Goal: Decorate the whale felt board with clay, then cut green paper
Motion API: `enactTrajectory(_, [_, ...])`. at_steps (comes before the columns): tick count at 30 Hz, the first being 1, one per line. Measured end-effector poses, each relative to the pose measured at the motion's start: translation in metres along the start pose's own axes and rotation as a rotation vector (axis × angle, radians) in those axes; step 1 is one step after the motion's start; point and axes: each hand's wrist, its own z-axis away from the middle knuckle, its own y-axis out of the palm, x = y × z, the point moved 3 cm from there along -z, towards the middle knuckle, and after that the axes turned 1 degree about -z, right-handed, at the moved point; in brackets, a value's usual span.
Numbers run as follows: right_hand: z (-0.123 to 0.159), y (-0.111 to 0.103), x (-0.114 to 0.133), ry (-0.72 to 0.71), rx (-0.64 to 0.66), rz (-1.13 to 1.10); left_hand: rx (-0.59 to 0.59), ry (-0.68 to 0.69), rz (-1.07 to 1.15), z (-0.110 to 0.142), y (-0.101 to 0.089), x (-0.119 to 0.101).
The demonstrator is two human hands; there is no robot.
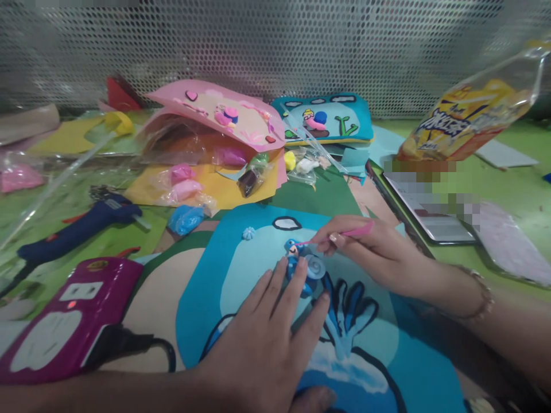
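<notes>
A blue clay snail figure [316, 265] with a spiral shell and a small pale face lies on a blue foam sheet [198, 287]. My left hand [262, 327] rests flat on the sheet, fingers spread, the tips against the snail's lower part. Pinched in my right hand [370, 249] is a thin pink modelling tool [359, 230], its point touching the snail's face. Around the figure the sheet carries a white cloud [286, 223] with a dark outline, a small light-blue shell-like piece [248, 233] and a blue branching plant [348, 315]. My left hand hides some of the sheet.
A navy glue gun [81, 223] and a magenta power strip [99, 292] with a black plug lie left. Bagged clay, including a blue lump [186, 219], sits beyond the sheet. Behind stand decorated pink [253, 109] and blue [364, 117] pieces. A phone [426, 206] and snack bag [465, 120] are right.
</notes>
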Motion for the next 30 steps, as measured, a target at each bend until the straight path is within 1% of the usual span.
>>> enactTrajectory(6, [-0.0002, 0.0, 0.0008, -0.002, 0.004, -0.002, -0.003, -0.01, -0.001, -0.0006, -0.0017, 0.0004])
enactTrajectory(13, [-0.001, -0.0029, 0.0032, -0.001, -0.072, -0.007, 0.003, -0.006, 0.022, -0.0008, -0.0003, 0.0014])
enactTrajectory(20, [-0.0003, -0.0033, 0.0042, -0.006, -0.043, 0.005, 0.009, -0.024, -0.013, -0.0002, -0.0028, -0.0008])
enactTrajectory(24, [-0.0008, -0.0031, 0.0054, -0.017, -0.03, 0.015, 0.023, -0.002, 0.017, -0.0003, -0.0032, -0.0005])
enactTrajectory(30, [-0.0013, -0.0023, 0.0058, -0.038, -0.025, 0.058, 0.042, -0.037, 0.026, -0.0022, -0.0047, -0.0023])
